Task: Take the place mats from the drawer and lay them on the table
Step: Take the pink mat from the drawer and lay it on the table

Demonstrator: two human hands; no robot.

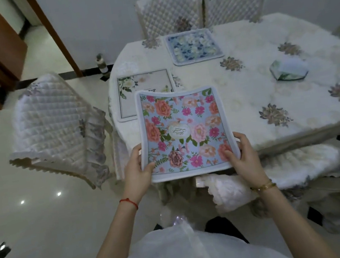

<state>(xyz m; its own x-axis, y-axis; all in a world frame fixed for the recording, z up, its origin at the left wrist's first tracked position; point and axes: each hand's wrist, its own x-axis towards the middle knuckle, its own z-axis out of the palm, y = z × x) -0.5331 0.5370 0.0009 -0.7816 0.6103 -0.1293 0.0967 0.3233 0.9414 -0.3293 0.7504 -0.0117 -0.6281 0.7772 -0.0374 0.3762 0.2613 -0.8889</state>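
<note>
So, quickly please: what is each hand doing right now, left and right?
Left hand: closed on the near left corner of the pink floral place mat.
Right hand: closed on the same mat's near right corner.

A glossy pale tiled floor (46, 222) reflects ceiling lights left of the fingers. Beyond them stand quilted chairs (167, 11), a grey wall (93, 12) and a brown wooden door frame (57, 35).
</note>
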